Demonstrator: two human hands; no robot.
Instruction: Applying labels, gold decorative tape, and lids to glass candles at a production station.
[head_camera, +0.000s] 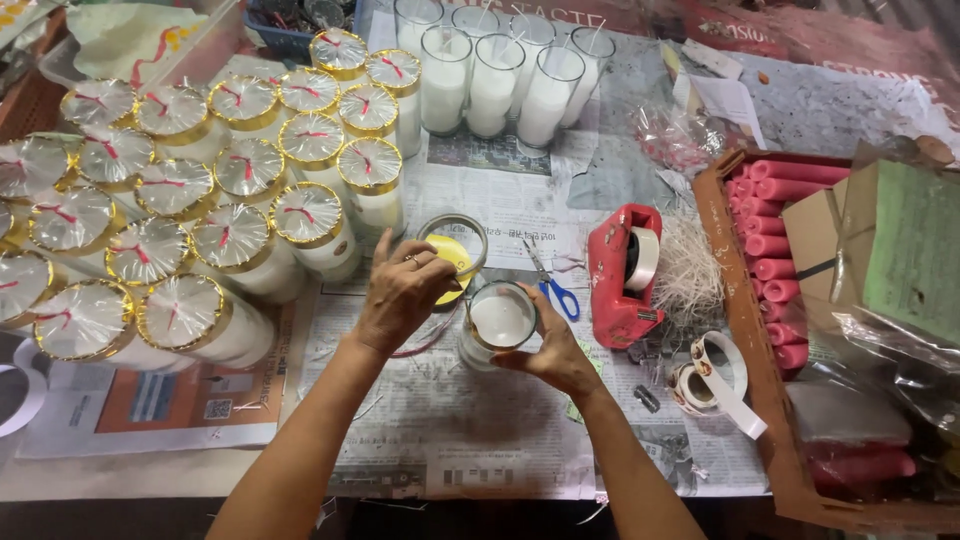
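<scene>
My right hand (553, 350) curls around a glass candle (497, 322) full of white wax, which stands on the newspaper (470, 420) covering the table in front of me. My left hand (403, 293), a ring on one finger, is half closed with its fingertips on a roll of yellow tape (452, 256) just behind the candle. Blue-handled scissors (552, 285) and a red tape dispenser (622, 275) lie to the right, and many wrapped candles with gold rims (200, 235) stand to the left.
</scene>
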